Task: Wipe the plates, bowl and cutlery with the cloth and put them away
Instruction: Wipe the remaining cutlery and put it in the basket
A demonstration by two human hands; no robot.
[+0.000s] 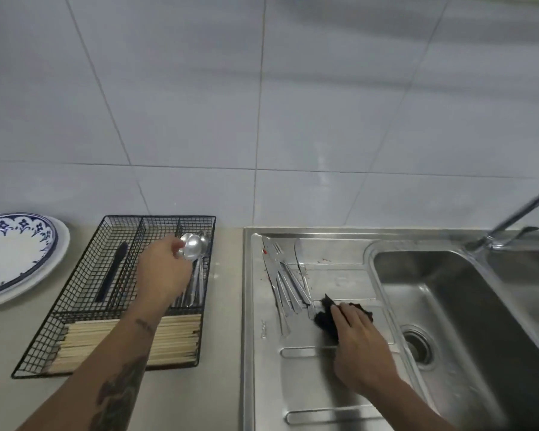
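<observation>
Right hand [360,346] presses cloth [330,317] flat-fingered right of the wire tray [75,306]; left hand [164,272] pinches a spoon [191,245] over it — release next, then wipe the forks [288,290].

Nothing readable here, honestly

Only lettering I can spot is a small stamped mark on the sink drainboard [263,329], near its left edge beside the cutlery handles, and it's way too blurry to make out. No other labels, numbers or signs show.
</observation>
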